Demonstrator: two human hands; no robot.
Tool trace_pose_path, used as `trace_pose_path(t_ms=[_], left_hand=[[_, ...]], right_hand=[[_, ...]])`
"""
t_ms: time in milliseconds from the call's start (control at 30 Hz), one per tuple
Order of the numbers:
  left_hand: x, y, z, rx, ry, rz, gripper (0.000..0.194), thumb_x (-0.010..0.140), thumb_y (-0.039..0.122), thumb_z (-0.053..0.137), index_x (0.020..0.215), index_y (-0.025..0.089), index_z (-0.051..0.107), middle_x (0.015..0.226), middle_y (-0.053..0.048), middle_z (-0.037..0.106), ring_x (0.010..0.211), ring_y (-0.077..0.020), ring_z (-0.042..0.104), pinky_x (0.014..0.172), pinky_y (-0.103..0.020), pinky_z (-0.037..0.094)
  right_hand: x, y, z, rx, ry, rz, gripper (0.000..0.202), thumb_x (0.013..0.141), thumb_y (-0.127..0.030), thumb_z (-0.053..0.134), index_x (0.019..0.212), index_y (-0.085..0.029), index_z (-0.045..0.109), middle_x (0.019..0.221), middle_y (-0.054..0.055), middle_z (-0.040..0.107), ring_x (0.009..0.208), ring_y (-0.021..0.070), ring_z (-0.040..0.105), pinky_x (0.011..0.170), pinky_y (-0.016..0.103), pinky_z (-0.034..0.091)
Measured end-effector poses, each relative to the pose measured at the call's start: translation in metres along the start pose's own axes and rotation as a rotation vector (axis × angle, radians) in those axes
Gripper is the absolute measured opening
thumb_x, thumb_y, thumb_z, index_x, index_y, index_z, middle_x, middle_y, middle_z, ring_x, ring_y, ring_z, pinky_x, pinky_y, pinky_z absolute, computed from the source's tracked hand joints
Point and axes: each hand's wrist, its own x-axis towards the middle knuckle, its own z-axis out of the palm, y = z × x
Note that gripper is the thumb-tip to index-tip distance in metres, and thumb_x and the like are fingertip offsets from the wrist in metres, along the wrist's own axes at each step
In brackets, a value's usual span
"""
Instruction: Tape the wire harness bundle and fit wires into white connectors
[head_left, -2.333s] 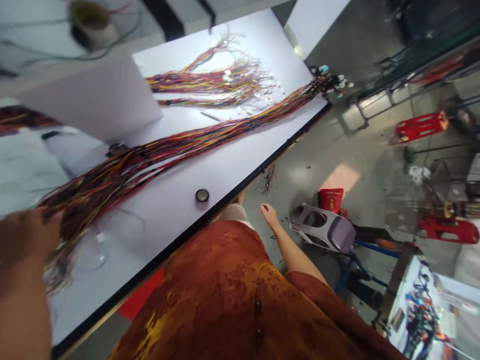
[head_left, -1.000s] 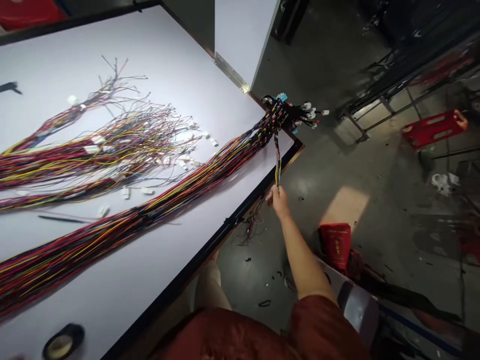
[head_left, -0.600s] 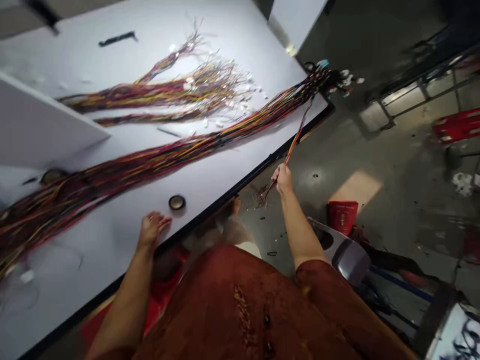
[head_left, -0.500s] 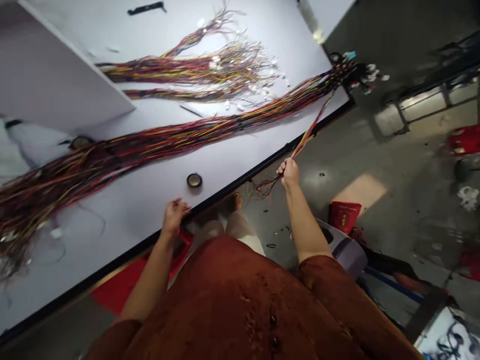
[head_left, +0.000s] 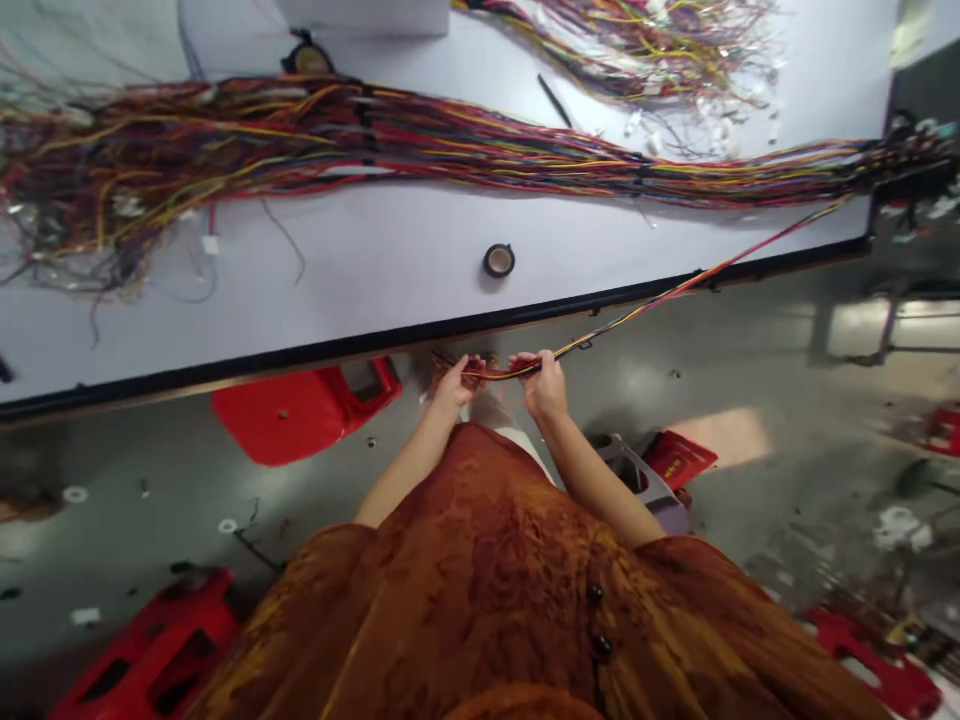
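Note:
A thin bundle of wires (head_left: 651,306), red, yellow and dark, runs taut from the right end of the long wiring harness (head_left: 480,145) over the table edge to my hands. My right hand (head_left: 546,385) is closed around it. Close by on the left, my left hand (head_left: 454,384) grips the same bundle near its loose end, which hangs past the fingers. Both hands are just in front of the table edge, above the floor. On the table behind them lies a roll of black tape (head_left: 499,261).
The white table (head_left: 360,255) has a dark edge strip. Another heap of wires (head_left: 675,50) lies at the back, with a second tape roll (head_left: 309,60) at back left. Below stand a red stool (head_left: 277,415) and another red stool (head_left: 161,650).
My left hand has come from the table edge to the bundle and taken hold of it. My right hand has drawn the bundle down and towards my body. The view has turned and shifted.

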Motion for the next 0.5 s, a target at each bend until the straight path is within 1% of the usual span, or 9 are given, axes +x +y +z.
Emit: trace_pose_path(t_ms=[67,133,167,200,267,333,367,433,500], left_hand=[[-0.020,0.013,-0.020,-0.062,0.058,0.072,0.029,0.102,0.021,0.043,0.087,0.016,0.067,0.069,-0.001,0.071,0.064,-0.0090,0.068,0.067,-0.018,0.054],[-0.043,0.020,-0.035,-0.107,0.095,0.120,0.031,0.102,0.021,0.044,0.079,0.016,0.065,0.073,-0.003,0.072,0.065,-0.0098,0.068,0.061,-0.018,0.052],[-0.054,0.022,-0.040,-0.122,0.097,0.134,0.032,0.102,0.022,0.044,0.077,0.016,0.064,0.076,-0.004,0.073,0.067,-0.0109,0.069,0.061,-0.019,0.052],[-0.063,0.023,-0.042,-0.139,0.087,0.149,0.032,0.101,0.022,0.045,0.076,0.015,0.063,0.078,-0.005,0.074,0.071,-0.0123,0.070,0.063,-0.021,0.053],[-0.075,0.025,-0.041,-0.190,0.046,0.208,0.034,0.102,0.024,0.043,0.077,0.015,0.064,0.081,-0.006,0.074,0.080,-0.0155,0.072,0.075,-0.028,0.057],[-0.084,0.029,-0.039,-0.254,0.030,0.310,0.037,0.104,0.025,0.038,0.079,0.015,0.064,0.078,-0.005,0.073,0.086,-0.0165,0.072,0.088,-0.035,0.057],[-0.088,0.032,-0.039,-0.279,0.039,0.367,0.039,0.105,0.025,0.036,0.079,0.015,0.063,0.076,-0.004,0.073,0.087,-0.0159,0.072,0.092,-0.037,0.056],[-0.097,0.039,-0.040,-0.294,0.064,0.457,0.041,0.106,0.026,0.033,0.078,0.016,0.061,0.075,-0.003,0.073,0.086,-0.0148,0.073,0.094,-0.037,0.055],[-0.107,0.046,-0.044,-0.274,0.055,0.510,0.042,0.106,0.029,0.032,0.076,0.016,0.058,0.080,-0.003,0.075,0.089,-0.0157,0.074,0.092,-0.037,0.057]], right_hand=[[0.002,-0.001,0.001,-0.004,-0.053,0.076,0.017,0.102,-0.031,0.035,0.087,-0.024,0.041,0.079,-0.002,0.072,0.075,0.0153,0.073,0.071,0.031,0.057],[0.006,-0.001,0.003,-0.002,-0.116,0.157,0.016,0.102,-0.030,0.034,0.089,-0.025,0.042,0.087,-0.002,0.074,0.080,0.0164,0.074,0.072,0.033,0.057],[0.007,0.000,0.004,0.004,-0.146,0.195,0.016,0.102,-0.031,0.034,0.089,-0.025,0.043,0.089,-0.003,0.075,0.081,0.0169,0.074,0.073,0.034,0.057],[0.008,0.001,0.005,0.015,-0.171,0.229,0.017,0.102,-0.031,0.035,0.089,-0.026,0.043,0.090,-0.003,0.075,0.083,0.0172,0.074,0.075,0.035,0.057],[0.007,0.003,0.007,0.049,-0.213,0.294,0.018,0.102,-0.034,0.036,0.089,-0.026,0.047,0.091,-0.002,0.076,0.088,0.0177,0.074,0.080,0.035,0.057],[0.004,0.002,0.006,0.090,-0.252,0.355,0.020,0.101,-0.039,0.040,0.091,-0.026,0.052,0.095,0.000,0.076,0.095,0.0174,0.072,0.085,0.035,0.057],[0.001,0.001,0.004,0.110,-0.277,0.376,0.021,0.100,-0.042,0.043,0.094,-0.026,0.054,0.100,0.000,0.076,0.099,0.0170,0.071,0.087,0.035,0.056],[-0.005,0.000,0.002,0.139,-0.346,0.402,0.022,0.098,-0.045,0.047,0.100,-0.026,0.058,0.108,0.000,0.074,0.105,0.0156,0.069,0.091,0.036,0.056],[-0.012,0.005,0.000,0.132,-0.432,0.425,0.016,0.096,-0.040,0.052,0.104,-0.028,0.059,0.113,-0.002,0.072,0.108,0.0141,0.068,0.094,0.036,0.056]])
